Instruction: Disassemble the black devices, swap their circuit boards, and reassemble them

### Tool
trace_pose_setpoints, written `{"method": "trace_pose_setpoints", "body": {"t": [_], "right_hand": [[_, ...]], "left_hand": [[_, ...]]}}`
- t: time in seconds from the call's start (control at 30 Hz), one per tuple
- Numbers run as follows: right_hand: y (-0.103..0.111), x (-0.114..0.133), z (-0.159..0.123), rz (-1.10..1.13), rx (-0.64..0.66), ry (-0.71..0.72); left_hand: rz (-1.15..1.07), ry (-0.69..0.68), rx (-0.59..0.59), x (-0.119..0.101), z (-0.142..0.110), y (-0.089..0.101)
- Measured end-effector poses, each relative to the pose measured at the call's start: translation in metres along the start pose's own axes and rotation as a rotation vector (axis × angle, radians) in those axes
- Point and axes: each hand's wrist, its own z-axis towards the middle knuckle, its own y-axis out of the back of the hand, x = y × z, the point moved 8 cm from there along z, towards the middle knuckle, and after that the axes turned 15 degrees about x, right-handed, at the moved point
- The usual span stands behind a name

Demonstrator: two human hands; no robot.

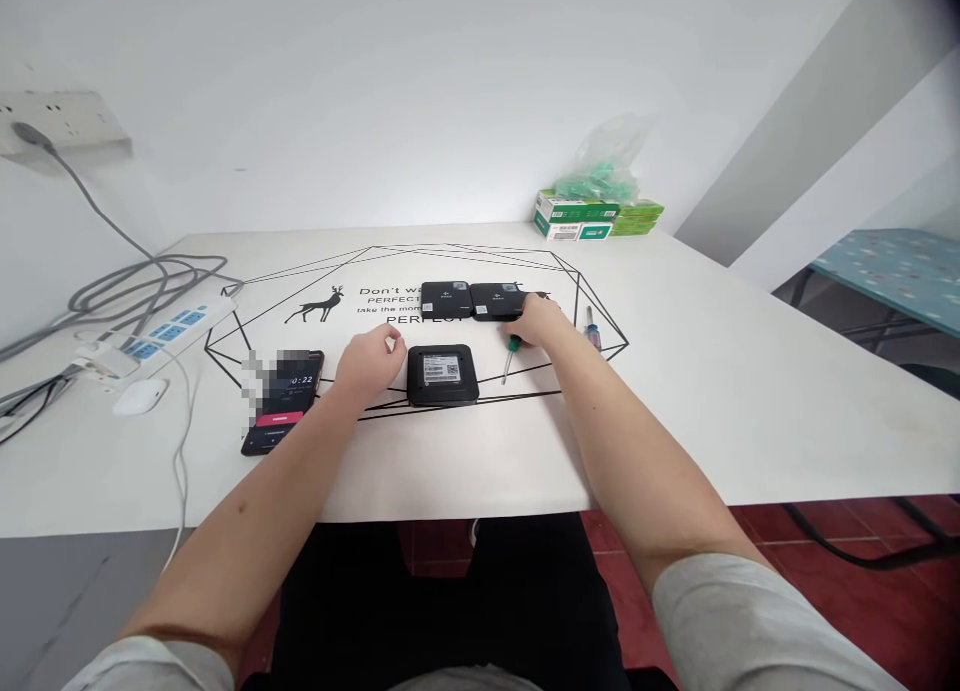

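Note:
A black square box (442, 377) with a white label on its upturned face lies in front of me. Just left of it is my left hand (371, 359), its fingers curled into a loose pinch; anything between them is too small to make out. My right hand (538, 323) is closed around a screwdriver (514, 344), whose green handle shows below the fingers, with the shaft pointing down and toward me. The same hand's fingers are over the right end of a black panel (495, 299). A similar black panel (445, 299) adjoins it on the left.
Another screwdriver (592, 329) lies right of my right hand. A phone (289, 396) with a partly blurred surround is at the left, near a power strip (176, 331), a white case (141, 397) and coiled cables. Green and white boxes (577, 213) with a plastic bag stand by the wall.

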Motion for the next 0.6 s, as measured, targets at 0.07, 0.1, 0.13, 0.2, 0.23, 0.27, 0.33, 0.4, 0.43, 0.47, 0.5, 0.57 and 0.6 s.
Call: {"method": "trace_pose_setpoints", "body": {"t": [0.07, 0.1, 0.13, 0.2, 0.23, 0.27, 0.33, 0.4, 0.43, 0.47, 0.5, 0.57, 0.6], "right_hand": [[0.014, -0.011, -0.003, 0.009, 0.005, -0.017], [0.028, -0.021, -0.005, -0.025, -0.050, -0.059], [0.046, -0.034, -0.010, -0.083, -0.154, -0.111], [0.071, -0.065, -0.017, -0.190, -0.212, -0.253], [0.074, -0.080, -0.016, -0.224, -0.127, -0.311], [0.072, -0.094, -0.015, -0.236, -0.026, -0.353], [0.062, -0.114, -0.014, -0.201, 0.158, -0.408], [0.055, -0.119, -0.013, -0.152, 0.225, -0.420], [0.056, -0.118, -0.012, -0.133, 0.201, -0.415], [0.061, -0.115, -0.012, -0.116, 0.129, -0.402], [0.070, -0.110, -0.014, -0.092, 0.013, -0.381], [0.096, -0.097, -0.026, 0.002, -0.308, -0.289], [0.108, -0.090, -0.035, 0.081, -0.467, -0.214]], "left_hand": [[-0.167, 0.072, 0.071, 0.006, -0.003, -0.004], [-0.257, 0.102, 0.111, 0.009, -0.003, -0.007], [-0.343, 0.119, 0.156, 0.011, -0.004, -0.012], [-0.474, 0.133, 0.232, 0.012, -0.003, -0.022], [-0.514, 0.132, 0.257, 0.012, -0.002, -0.026], [-0.539, 0.129, 0.274, 0.012, -0.002, -0.030], [-0.573, 0.126, 0.285, 0.011, 0.000, -0.034], [-0.599, 0.123, 0.286, 0.012, 0.001, -0.036], [-0.607, 0.120, 0.286, 0.012, 0.001, -0.036], [-0.613, 0.117, 0.288, 0.012, 0.001, -0.037], [-0.618, 0.114, 0.292, 0.013, 0.002, -0.037], [-0.627, 0.105, 0.305, 0.012, 0.002, -0.038], [-0.630, 0.100, 0.310, 0.011, 0.002, -0.039]]}}
